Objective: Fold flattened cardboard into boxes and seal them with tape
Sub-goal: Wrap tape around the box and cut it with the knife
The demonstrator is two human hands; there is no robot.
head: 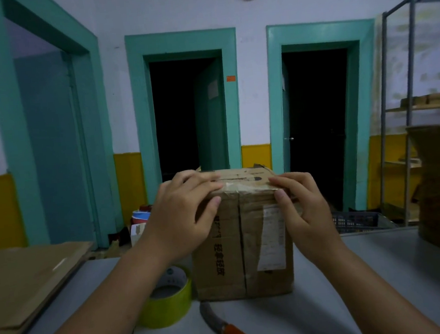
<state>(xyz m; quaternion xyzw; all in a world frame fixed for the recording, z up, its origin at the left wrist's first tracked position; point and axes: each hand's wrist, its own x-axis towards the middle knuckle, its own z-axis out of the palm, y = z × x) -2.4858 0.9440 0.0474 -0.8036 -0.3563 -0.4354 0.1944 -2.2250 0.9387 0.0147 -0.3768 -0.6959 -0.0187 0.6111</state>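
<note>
The left hand lies on the near top edge of the box, fingers laid flat on the top and thumb on the front face, pressing rather than gripping. The right hand does the same at the right corner. Between them clear tape bends over the edge. To do this well, I would rub outward from the seam with firm, flat fingers, working wrinkles out and bedding the tape end onto the front. The box stands upright on the table. A tape roll sits just left of it, a knife in front, and flat cardboard farther left.
</note>
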